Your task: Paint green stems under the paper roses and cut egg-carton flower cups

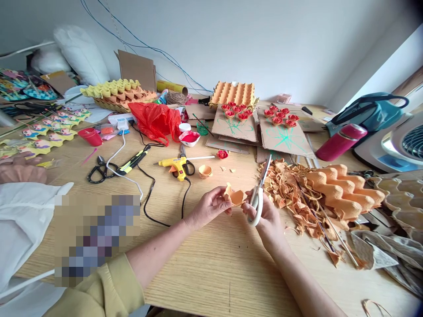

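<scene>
My left hand (211, 206) pinches an orange egg-carton cup (235, 198) with a wavy cut rim. White-handled scissors (257, 203) rest in my right hand (269, 224), blades pointing up and away. Fingertips of the right hand are at the cup's right edge; whether they press on it I cannot tell. Just beyond the hands stand small stacked carton cups (205, 171) and a red paper-pulp flower (222, 154). A heap of orange carton scraps (284, 189) lies right of the scissors.
A yellow glue gun (178, 167) and its black cord lie ahead left, near black-handled scissors (101, 171). Cardboard sheets (284, 138) bear red flowers. Orange egg cartons (343, 189) and a pink bottle (342, 141) stand right. Another person's hand (23, 169) shows at far left.
</scene>
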`<state>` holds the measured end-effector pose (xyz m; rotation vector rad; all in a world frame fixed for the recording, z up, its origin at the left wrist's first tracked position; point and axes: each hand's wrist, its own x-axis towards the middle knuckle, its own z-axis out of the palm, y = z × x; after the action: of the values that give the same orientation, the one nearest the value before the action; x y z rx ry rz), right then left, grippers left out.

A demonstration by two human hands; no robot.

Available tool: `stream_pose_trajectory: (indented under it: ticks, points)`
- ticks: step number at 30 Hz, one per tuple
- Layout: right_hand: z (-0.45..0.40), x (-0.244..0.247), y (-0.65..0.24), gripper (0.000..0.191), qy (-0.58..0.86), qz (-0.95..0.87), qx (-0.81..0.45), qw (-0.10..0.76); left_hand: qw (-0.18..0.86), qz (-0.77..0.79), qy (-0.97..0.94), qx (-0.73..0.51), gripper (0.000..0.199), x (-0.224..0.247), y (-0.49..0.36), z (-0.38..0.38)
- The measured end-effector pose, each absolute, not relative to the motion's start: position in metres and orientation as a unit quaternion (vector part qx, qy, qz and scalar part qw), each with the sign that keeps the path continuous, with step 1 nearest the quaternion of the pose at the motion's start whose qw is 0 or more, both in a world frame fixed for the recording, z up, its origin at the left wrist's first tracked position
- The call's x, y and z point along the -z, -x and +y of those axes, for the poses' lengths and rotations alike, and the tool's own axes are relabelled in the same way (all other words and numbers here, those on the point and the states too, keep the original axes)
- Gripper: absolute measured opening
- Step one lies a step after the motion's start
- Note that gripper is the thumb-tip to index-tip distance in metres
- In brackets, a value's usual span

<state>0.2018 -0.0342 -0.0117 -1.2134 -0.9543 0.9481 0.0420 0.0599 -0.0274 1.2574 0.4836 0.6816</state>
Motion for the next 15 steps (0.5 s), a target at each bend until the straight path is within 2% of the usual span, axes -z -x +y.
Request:
stream_pose_trajectory:
  ticks: [8, 15]
  points:
    - [-0.0352, 0.0103, -0.201, 0.037, 0.527, -0.424, -0.412, 0.611, 0.758, 0.179, -0.537, -0.325, 0.044, 0.0316, -0.042, 0.0625]
    - [-0.0365, 0.0172, -0.2013, 0.037, 0.557, -0.452, -0.363, 0.595, 0.688, 0.182, -0.595, -0.375, 0.053, 0.0333, -0.0437, 0.0556]
